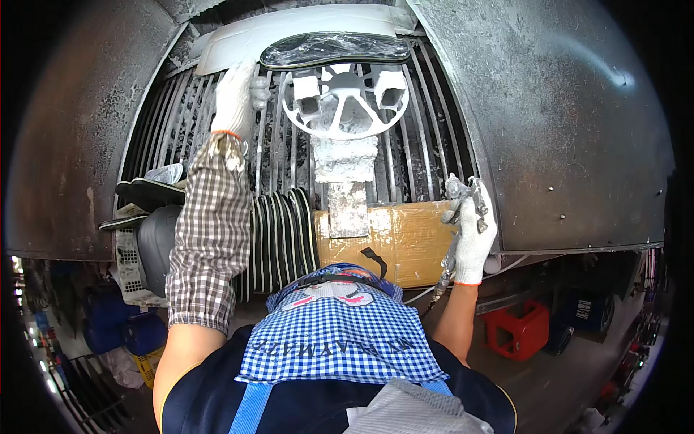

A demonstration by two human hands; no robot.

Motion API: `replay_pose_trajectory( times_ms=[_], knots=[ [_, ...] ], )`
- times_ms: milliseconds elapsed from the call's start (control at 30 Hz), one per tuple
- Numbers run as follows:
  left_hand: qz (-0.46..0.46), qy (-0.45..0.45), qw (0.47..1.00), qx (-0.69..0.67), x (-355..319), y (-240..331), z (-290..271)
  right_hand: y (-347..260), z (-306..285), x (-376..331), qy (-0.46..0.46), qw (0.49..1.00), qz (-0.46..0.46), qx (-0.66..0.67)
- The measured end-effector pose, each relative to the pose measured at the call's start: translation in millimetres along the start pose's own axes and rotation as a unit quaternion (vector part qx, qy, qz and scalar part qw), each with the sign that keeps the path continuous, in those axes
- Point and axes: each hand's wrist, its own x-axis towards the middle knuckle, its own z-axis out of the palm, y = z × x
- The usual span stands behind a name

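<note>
Fingers [254, 92] of left hand [235, 98], white-gloved, curled together against the slats of the metal grille [426, 145], just left of the white wheel-shaped fixture [345, 98]; gripping a slat or only resting on it, cannot tell. Fingers [470, 213] of right hand [473, 242], also gloved, clamped on the handle of a paint-crusted spray gun [461, 199], nozzle up and toward the grille, held near the grille's right edge, well apart from the fixture.

Glossy black oval part [336, 49] lying flat on top of the fixture, near the far edge of the grille; fixture stands on a paint-caked post [345, 184] at grille centre. Stack of black oval parts [278, 239] standing on edge at the near-left, more lying flat [148, 192] at the left edge. Taped cardboard box [405, 239] along the near edge.

Judgement: spraying step in hand, part mounted and looking wet-glossy, gun off target at the moment. Next move likely calls for bringing gun across to the part, or left hand rotating the fixture; steady distance and an even pass needed, sleeve [210, 231] kept out of spray.
</note>
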Motion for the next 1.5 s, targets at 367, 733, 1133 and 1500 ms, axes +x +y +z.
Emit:
replay_pose_trajectory(
  times_ms=[367,733,1133,1500],
  knots=[
    [0.078,-0.027,0.992,0.100,19.7,0.9,25.0,7.9,-8.9,-4.7,0.008,0.999,0.030,0.019],
    [0.048,-0.030,0.994,0.090,12.4,2.2,28.6,-1.6,-1.7,-4.4,-0.001,1.000,-0.001,-0.004],
    [-0.128,0.184,0.969,-0.102,-33.2,-59.3,17.3,-39.4,42.1,8.7,-0.073,0.992,0.004,0.106],
    [-0.222,-0.107,0.919,-0.307,-108.4,-112.2,61.0,-97.0,140.0,25.7,-0.249,0.952,-0.146,0.097]
  ],
)
